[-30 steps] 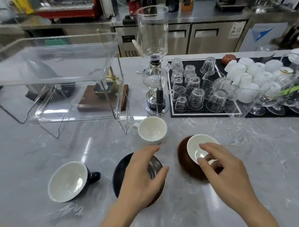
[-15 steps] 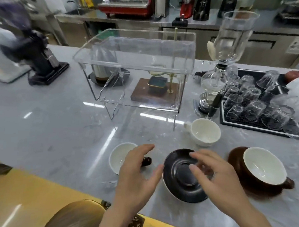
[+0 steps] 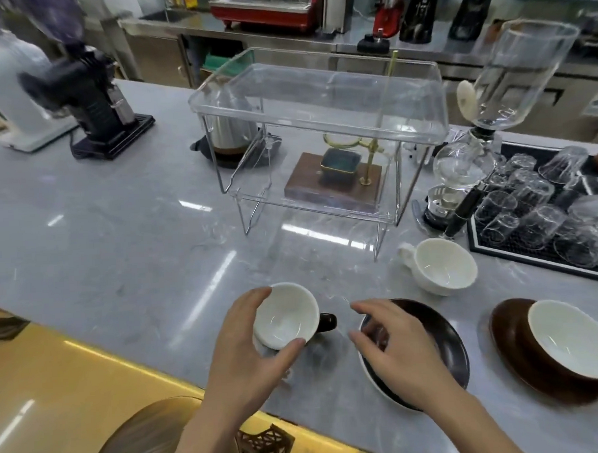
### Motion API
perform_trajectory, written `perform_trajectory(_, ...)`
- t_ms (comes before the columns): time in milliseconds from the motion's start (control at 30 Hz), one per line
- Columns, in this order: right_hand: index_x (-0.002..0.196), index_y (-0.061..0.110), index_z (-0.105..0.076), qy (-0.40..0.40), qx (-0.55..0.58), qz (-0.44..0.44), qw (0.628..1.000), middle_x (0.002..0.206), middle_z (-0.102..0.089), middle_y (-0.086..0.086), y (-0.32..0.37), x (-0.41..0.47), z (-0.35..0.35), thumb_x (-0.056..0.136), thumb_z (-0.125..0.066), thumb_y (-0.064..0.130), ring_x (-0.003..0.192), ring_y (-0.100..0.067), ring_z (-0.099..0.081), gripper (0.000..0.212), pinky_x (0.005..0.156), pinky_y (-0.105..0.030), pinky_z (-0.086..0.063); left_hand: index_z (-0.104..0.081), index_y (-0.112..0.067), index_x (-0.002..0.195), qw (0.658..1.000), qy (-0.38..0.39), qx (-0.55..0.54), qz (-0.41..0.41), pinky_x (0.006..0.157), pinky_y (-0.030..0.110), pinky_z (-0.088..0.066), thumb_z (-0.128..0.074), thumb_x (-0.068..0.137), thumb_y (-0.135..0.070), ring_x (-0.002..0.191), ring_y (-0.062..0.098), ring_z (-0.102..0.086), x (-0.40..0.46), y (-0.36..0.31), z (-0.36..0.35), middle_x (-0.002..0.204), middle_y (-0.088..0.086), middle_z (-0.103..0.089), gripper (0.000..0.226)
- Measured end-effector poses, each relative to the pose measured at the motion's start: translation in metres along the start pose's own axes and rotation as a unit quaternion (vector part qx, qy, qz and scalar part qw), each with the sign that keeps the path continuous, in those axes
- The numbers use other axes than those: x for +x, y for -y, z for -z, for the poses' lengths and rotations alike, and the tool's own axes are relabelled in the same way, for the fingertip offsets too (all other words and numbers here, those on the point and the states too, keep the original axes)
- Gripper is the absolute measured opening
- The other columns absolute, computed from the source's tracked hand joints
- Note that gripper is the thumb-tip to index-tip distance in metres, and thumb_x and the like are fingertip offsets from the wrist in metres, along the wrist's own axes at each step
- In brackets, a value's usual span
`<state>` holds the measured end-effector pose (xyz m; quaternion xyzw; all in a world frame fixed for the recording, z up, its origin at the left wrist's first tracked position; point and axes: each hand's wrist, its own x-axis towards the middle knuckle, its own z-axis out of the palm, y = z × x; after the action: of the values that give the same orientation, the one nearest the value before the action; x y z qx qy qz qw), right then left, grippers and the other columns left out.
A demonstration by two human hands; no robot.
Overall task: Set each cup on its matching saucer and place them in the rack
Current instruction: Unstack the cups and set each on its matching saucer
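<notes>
My left hand (image 3: 248,355) grips the rim of the black cup (image 3: 288,317), white inside, its handle pointing right. My right hand (image 3: 399,352) hovers with loosely curled fingers over the black saucer (image 3: 446,343) and holds nothing. A brown cup (image 3: 566,344) sits on its brown saucer (image 3: 504,330) at the right. A white cup (image 3: 443,266) stands alone behind the black saucer. The clear two-tier rack (image 3: 323,98) stands beyond them on the counter.
A siphon coffee maker (image 3: 485,122) and a black mat of upturned glasses (image 3: 529,202) stand at the right. A kettle (image 3: 232,133) and a wooden stand (image 3: 336,180) sit behind the rack. A black grinder (image 3: 93,108) is far left. The counter's yellow edge (image 3: 92,379) runs near me.
My view swung left. My left hand left the black saucer and took hold of the black cup. My right hand left the brown cup and came over the black saucer.
</notes>
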<state>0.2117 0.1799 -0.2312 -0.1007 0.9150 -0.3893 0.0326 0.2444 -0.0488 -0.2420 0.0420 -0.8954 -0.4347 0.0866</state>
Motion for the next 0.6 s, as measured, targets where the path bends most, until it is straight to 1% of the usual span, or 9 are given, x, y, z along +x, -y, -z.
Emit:
perform_trajectory(100,0.133,0.031,-0.055,0.038,-0.037,0.002,0.999,0.118,-0.051,0.026,0.002,0.008,-0.012,0.091,-0.062,0.038,0.098,0.003,-0.054,0.043,0.088,-0.013,-0.04,-0.037,-0.04,0.137,0.999,0.037,-0.006,0.008,0.092,0.004,-0.029,-0.091,0.061,-0.048,0.124,-0.001,-0.041,0.007,0.012,-0.001,0.137,-0.023,-0.043,0.093)
perform_trajectory(200,0.137,0.031,-0.051,0.055,-0.061,-0.005,0.997,0.131,-0.051,0.021,0.004,0.015,-0.021,0.093,-0.058,0.038,0.111,0.001,-0.051,0.045,0.095,-0.015,-0.037,-0.032,-0.039,0.143,0.997,0.069,-0.019,0.007,0.095,0.005,-0.026,-0.092,0.056,-0.051,0.127,-0.003,-0.037,0.012,0.023,-0.002,0.14,-0.024,-0.038,0.106)
perform_trajectory(267,0.137,0.029,-0.052,0.057,-0.078,-0.002,0.995,0.132,-0.054,0.017,0.003,0.019,-0.027,0.093,-0.058,0.037,0.11,-0.002,-0.052,0.045,0.094,-0.016,-0.038,-0.029,-0.037,0.147,0.996,0.083,-0.029,0.013,0.098,0.006,-0.026,-0.092,0.053,-0.053,0.128,-0.007,-0.035,0.015,0.028,-0.003,0.141,-0.027,-0.036,0.114)
perform_trajectory(300,0.136,0.028,-0.053,0.06,-0.084,-0.004,0.995,0.131,-0.056,0.015,0.002,0.021,-0.03,0.093,-0.058,0.038,0.106,-0.002,-0.052,0.044,0.093,-0.017,-0.039,-0.028,-0.038,0.147,0.995,0.089,-0.038,0.016,0.097,0.003,-0.026,-0.091,0.051,-0.054,0.125,-0.013,-0.034,0.017,0.031,-0.003,0.139,-0.032,-0.034,0.116)
perform_trajectory(367,0.132,0.029,-0.055,0.067,-0.089,-0.009,0.994,0.126,-0.059,0.014,0.002,0.024,-0.035,0.093,-0.057,0.037,0.096,-0.001,-0.049,0.04,0.089,-0.019,-0.041,-0.024,-0.044,0.143,0.993,0.097,-0.058,0.016,0.089,-0.005,-0.027,-0.091,0.048,-0.054,0.118,-0.028,-0.033,0.019,0.034,-0.003,0.132,-0.042,-0.031,0.116)
perform_trajectory(433,0.128,0.029,-0.058,0.07,-0.094,-0.011,0.993,0.121,-0.061,0.013,0.002,0.026,-0.037,0.093,-0.057,0.035,0.093,-0.003,-0.049,0.035,0.087,-0.022,-0.043,-0.026,-0.055,0.131,0.992,0.103,-0.065,0.016,0.085,-0.006,-0.03,-0.094,0.048,-0.049,0.112,-0.036,-0.031,0.021,0.035,-0.003,0.125,-0.046,-0.035,0.108)
perform_trajectory(500,0.124,0.028,-0.062,0.063,-0.099,-0.012,0.993,0.118,-0.063,0.012,0.003,0.029,-0.039,0.094,-0.056,0.032,0.099,-0.009,-0.055,0.03,0.087,-0.024,-0.043,-0.03,-0.063,0.121,0.992,0.102,-0.068,0.016,0.082,-0.004,-0.033,-0.096,0.047,-0.046,0.11,-0.033,-0.037,0.023,0.036,-0.002,0.119,-0.049,-0.043,0.1)
perform_trajectory(533,0.12,0.027,-0.064,0.057,-0.097,-0.011,0.994,0.115,-0.064,0.011,0.003,0.03,-0.039,0.094,-0.057,0.03,0.102,-0.011,-0.057,0.027,0.087,-0.025,-0.043,-0.032,-0.065,0.119,0.992,0.101,-0.068,0.014,0.081,-0.004,-0.035,-0.096,0.047,-0.046,0.11,-0.032,-0.039,0.023,0.037,-0.002,0.116,-0.051,-0.046,0.099)
perform_trajectory(600,0.113,0.027,-0.068,0.048,-0.09,-0.012,0.995,0.11,-0.067,0.01,0.003,0.03,-0.041,0.093,-0.058,0.027,0.102,-0.014,-0.059,0.022,0.085,-0.027,-0.044,-0.035,-0.063,0.116,0.993,0.094,-0.073,0.011,0.078,-0.005,-0.037,-0.098,0.047,-0.041,0.108,-0.03,-0.042,0.023,0.038,-0.002,0.114,-0.057,-0.044,0.096)
